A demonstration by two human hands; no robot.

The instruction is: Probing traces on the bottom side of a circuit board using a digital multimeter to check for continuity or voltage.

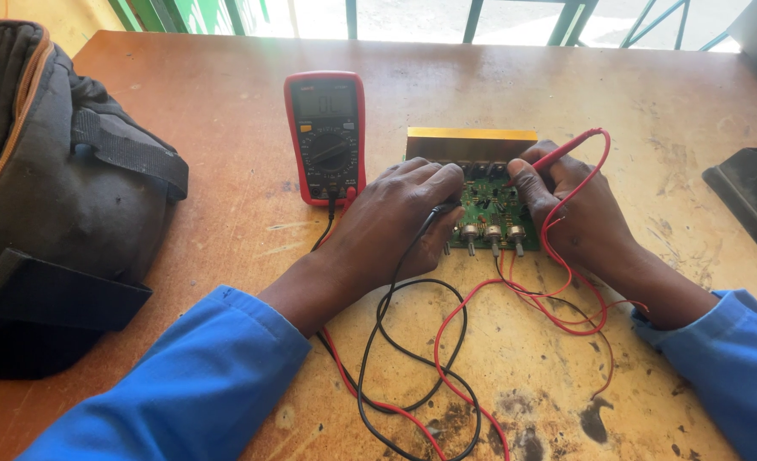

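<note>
Blue sleeves (199, 376) lay closest to the lens, reaching forward over a worn, stained brown wooden tabletop (225, 111). Loose red and black test leads (413, 358) coiled across the wood between the forearms. Beyond them sat a small green printed circuit board (491, 209) with a row of metal-shafted knobs on its near edge and a gold-coloured metal bar along its far edge. Both hands met over this board, one at each end. Left hand (395, 218) rested palm down at the board's left end, fingers closed on a black probe (440, 209) whose tip was hidden. Right hand (575, 205) pinched a slim red probe (558, 155) like a pen, tip down on the board's upper part. A red-cased digital multimeter (326, 137) with a grey display lay just left of the board. A dark fabric bag (54, 196) occupied the table's left side.
</note>
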